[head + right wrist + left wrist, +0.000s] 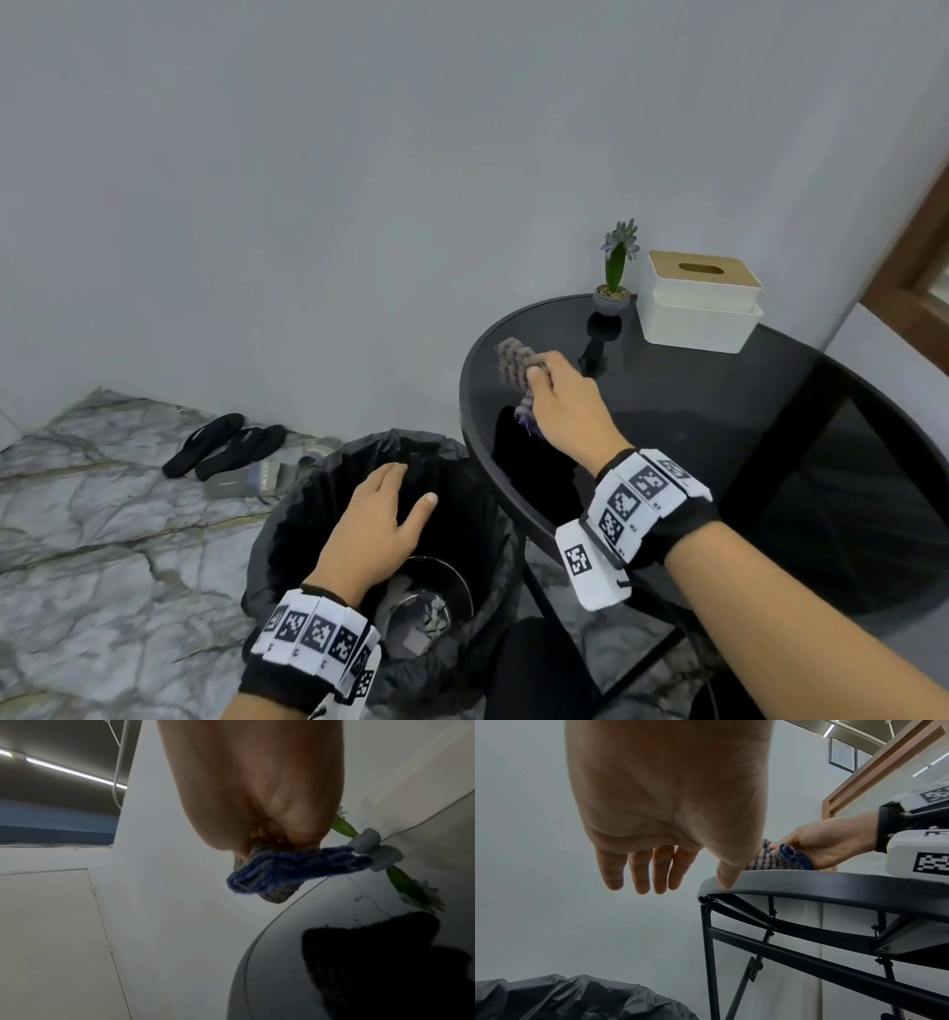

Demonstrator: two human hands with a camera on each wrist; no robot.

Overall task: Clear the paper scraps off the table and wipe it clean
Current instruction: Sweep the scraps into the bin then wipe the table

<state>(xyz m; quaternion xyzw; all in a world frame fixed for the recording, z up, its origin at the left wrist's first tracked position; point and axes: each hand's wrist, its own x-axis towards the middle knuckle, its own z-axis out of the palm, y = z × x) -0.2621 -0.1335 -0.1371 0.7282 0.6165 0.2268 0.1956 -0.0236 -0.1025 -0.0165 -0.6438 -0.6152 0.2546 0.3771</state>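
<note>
The left hand [377, 519] is hovering over the black-lined bin [308, 493] beside the table's left edge, fingers straight and relaxed, holding nothing; paper scraps [429, 619] are lying at the bin's bottom. Farther on, the right hand [567, 406] is gripping a striped cloth [516, 362] bunched in curled fingers, on the round black table [719, 411] near its left edge. At the far edge a small potted plant [615, 277] and a tissue box [699, 303] are standing.

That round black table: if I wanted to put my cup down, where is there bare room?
The table is bare on its near right half, in front of the tissue box. The far edge is crowded: potted plant beside that box. The left rim is taken by the right hand gripping a cloth.
</note>
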